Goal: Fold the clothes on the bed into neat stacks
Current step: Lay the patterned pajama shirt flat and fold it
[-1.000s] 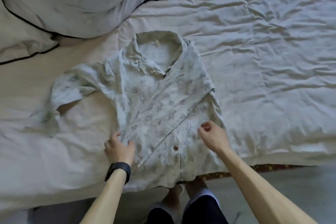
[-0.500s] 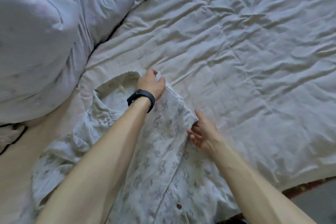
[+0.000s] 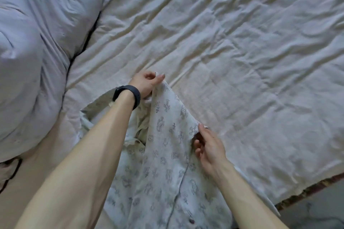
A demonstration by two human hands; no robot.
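Observation:
A pale patterned button-up shirt (image 3: pixel 167 163) lies on the bed, collar end away from me. My left hand (image 3: pixel 145 83), with a black band on its wrist, pinches the shirt's upper right shoulder edge and lifts it off the sheet. My right hand (image 3: pixel 208 145) holds the shirt's right edge lower down, thumb on top and fingers curled under the fabric. The cloth between the two hands is raised into a ridge. My left forearm hides the shirt's left half.
A wrinkled cream sheet (image 3: pixel 242 61) covers the bed to the right and beyond. A large white pillow with black piping (image 3: pixel 37 42) fills the left. The bed's edge and the floor (image 3: pixel 316 206) show at the lower right.
Both hands went from the shirt's hem up to its shoulder end. Since half a second ago, they have taken the right edge and lifted it off the sheet.

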